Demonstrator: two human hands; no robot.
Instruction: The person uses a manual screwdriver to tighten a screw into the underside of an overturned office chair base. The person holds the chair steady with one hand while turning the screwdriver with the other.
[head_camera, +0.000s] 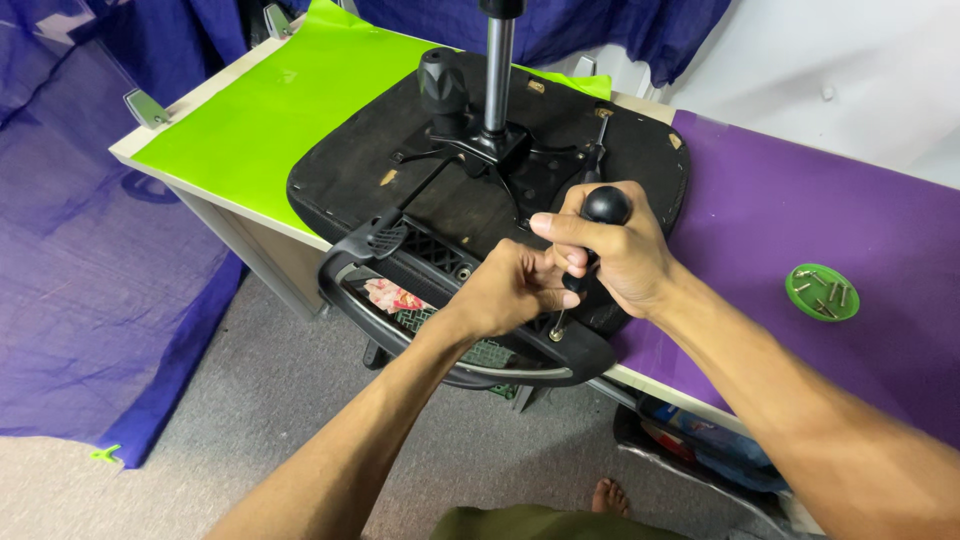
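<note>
A black-handled screwdriver (590, 240) stands nearly upright over the near edge of an upturned black office-chair seat (480, 190), its tip pressed at a screw (556, 335) on the curved black armrest bracket (470, 345) that overhangs the table's front. The right hand (620, 250) wraps the round-topped handle, fingers curled tight around it and thumb laid across. The left hand (510, 290) sits just beside and below, fingers closed in a narrow pinch near the shaft; whether they touch the metal cannot be told.

The seat lies underside up, its chrome gas-lift column (497, 70) rising from a black mounting plate at the middle, with a black knobbed lever (442, 85) next to it. Half of the seat rests on a bright green sheet (270, 110) covering the left part of the table; the other half lies on a purple sheet (800, 210) covering the right.

Well apart on the purple sheet, a small round green dish (822, 292) holds several loose metal screws. Beneath the table's right side, a flat package in blue and red (700, 440) shows partly in shadow, its label too dim to make out. Blue-purple netting (90, 250) hangs at left over the grey floor, where a small green tape mark (105, 453) sits by its hem.
</note>
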